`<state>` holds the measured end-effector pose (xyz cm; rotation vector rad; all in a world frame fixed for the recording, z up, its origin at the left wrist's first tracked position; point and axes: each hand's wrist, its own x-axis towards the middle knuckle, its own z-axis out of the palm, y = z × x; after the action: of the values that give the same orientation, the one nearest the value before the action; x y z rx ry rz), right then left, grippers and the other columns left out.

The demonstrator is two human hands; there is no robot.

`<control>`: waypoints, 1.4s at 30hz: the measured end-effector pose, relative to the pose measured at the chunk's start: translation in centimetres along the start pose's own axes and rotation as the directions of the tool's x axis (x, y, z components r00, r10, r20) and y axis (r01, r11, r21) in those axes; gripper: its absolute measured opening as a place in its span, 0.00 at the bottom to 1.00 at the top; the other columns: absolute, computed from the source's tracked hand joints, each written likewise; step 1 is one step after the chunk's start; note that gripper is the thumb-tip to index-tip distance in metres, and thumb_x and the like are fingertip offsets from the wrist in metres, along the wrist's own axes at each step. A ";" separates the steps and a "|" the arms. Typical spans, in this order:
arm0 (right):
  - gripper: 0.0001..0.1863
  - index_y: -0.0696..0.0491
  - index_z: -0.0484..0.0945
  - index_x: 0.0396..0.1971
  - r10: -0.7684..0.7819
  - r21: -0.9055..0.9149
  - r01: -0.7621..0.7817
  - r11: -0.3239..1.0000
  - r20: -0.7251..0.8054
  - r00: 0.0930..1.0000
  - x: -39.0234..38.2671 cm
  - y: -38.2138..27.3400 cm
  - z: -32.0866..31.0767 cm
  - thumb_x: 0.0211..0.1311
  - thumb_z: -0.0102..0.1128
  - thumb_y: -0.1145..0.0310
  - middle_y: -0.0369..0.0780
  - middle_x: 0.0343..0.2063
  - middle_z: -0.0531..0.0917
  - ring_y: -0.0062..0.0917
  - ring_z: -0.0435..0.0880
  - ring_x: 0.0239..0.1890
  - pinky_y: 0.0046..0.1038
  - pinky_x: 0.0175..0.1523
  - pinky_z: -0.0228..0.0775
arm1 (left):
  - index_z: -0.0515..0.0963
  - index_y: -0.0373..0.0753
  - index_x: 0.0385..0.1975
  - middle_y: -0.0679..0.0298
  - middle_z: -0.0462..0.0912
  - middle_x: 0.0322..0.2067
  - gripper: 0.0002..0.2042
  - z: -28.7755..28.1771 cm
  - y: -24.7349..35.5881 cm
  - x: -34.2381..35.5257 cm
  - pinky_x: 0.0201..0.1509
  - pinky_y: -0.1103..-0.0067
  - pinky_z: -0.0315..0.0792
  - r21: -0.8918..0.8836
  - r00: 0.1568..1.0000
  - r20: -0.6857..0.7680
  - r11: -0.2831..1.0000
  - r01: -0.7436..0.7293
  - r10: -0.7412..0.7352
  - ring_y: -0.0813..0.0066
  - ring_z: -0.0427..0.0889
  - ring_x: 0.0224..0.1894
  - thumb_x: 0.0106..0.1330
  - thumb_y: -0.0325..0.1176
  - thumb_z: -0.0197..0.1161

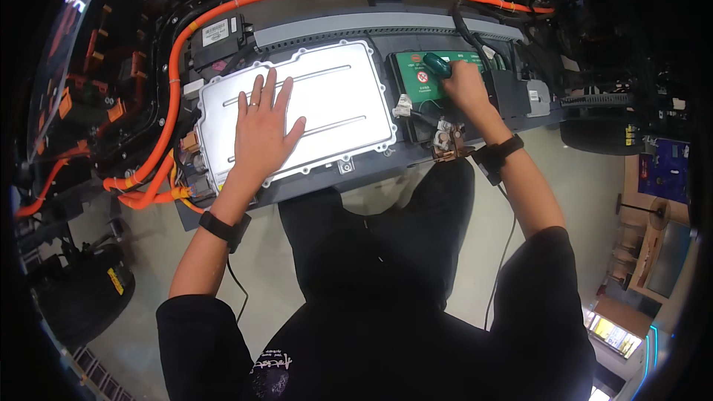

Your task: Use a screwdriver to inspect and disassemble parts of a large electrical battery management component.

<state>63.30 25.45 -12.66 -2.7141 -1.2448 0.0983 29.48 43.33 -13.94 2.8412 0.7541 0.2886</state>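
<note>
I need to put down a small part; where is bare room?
The silver cover is bare between the left hand and the green panel. Crowded: around the right hand, and left of the cover, by orange cables.

Vehicle workshop — thick orange cable (174, 74), silver metal housing (338, 93), apparently a tyre (85, 297) at dim left

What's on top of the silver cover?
The left hand rests palm down on the silver cover. The surface beneath that hand, and whatever the cover encloses, can't be seen.
</note>
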 end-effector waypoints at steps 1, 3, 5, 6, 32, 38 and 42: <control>0.10 0.62 0.80 0.29 -0.012 -0.005 0.012 1.000 0.028 1.000 0.2 0.0 -0.1 0.45 0.57 0.74 0.58 0.30 0.80 0.51 0.80 0.38 0.44 0.44 0.72 | 0.62 0.39 0.64 0.47 0.56 0.66 0.30 -0.3 0.3 -0.2 0.68 0.53 0.49 -0.017 1.000 -0.020 1.000 0.017 -0.017 0.46 0.54 0.68 0.61 0.44 0.54; 0.11 0.63 0.80 0.29 -0.009 -0.001 0.009 1.000 0.053 0.999 -0.1 0.0 -0.3 0.45 0.57 0.74 0.58 0.30 0.80 0.52 0.80 0.38 0.44 0.45 0.72 | 0.62 0.39 0.63 0.49 0.57 0.66 0.30 -0.1 0.5 -0.4 0.68 0.53 0.49 -0.028 0.998 -0.049 0.999 0.032 -0.033 0.48 0.55 0.68 0.61 0.44 0.54; 0.13 0.64 0.80 0.29 -0.015 -0.006 0.015 1.000 0.090 0.996 0.5 0.5 -1.1 0.43 0.60 0.71 0.60 0.30 0.80 0.52 0.79 0.38 0.43 0.45 0.72 | 0.63 0.40 0.62 0.53 0.59 0.65 0.28 0.0 0.8 0.1 0.69 0.56 0.50 -0.026 0.997 -0.068 0.999 0.023 -0.025 0.52 0.56 0.68 0.62 0.44 0.54; 0.13 0.64 0.80 0.29 -0.036 -0.012 0.037 0.999 0.092 0.995 0.9 0.7 -1.4 0.43 0.60 0.71 0.60 0.30 0.80 0.52 0.79 0.38 0.43 0.45 0.72 | 0.63 0.40 0.62 0.53 0.59 0.65 0.28 0.2 0.7 0.1 0.69 0.56 0.50 -0.029 0.996 -0.076 0.999 0.044 -0.046 0.52 0.56 0.68 0.62 0.44 0.54; 0.07 0.59 0.80 0.29 -0.217 0.787 -0.077 0.612 0.260 0.941 -10.9 -5.4 -4.8 0.53 0.64 0.71 0.32 0.15 0.76 0.12 0.72 0.17 0.19 0.22 0.63 | 0.67 0.39 0.58 0.56 0.62 0.64 0.21 1.8 7.8 -6.4 0.67 0.54 0.52 -0.059 0.924 -0.195 0.944 0.325 -0.330 0.58 0.60 0.67 0.66 0.36 0.51; 0.07 0.59 0.80 0.31 -0.206 0.734 -0.206 0.647 0.428 0.880 -8.9 -5.3 -5.0 0.53 0.64 0.73 0.32 0.16 0.77 0.12 0.73 0.18 0.18 0.23 0.63 | 0.75 0.33 0.40 0.55 0.78 0.39 0.08 2.6 8.5 -11.4 0.55 0.69 0.66 -0.368 0.813 -0.373 0.875 0.314 -0.448 0.56 0.75 0.45 0.64 0.25 0.54; 0.07 0.59 0.80 0.32 -0.218 0.711 -0.327 0.623 0.559 0.800 -8.1 -5.5 -4.8 0.55 0.64 0.72 0.33 0.16 0.77 0.13 0.74 0.18 0.19 0.24 0.66 | 0.75 0.34 0.35 0.56 0.77 0.35 0.05 3.4 10.0 -15.3 0.47 0.68 0.67 -0.498 0.681 -0.284 0.711 0.497 -0.675 0.57 0.74 0.40 0.61 0.24 0.55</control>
<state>54.54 22.30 -7.06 -1.9248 -0.8689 1.2983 21.91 26.63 -17.08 2.0062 1.4844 0.8890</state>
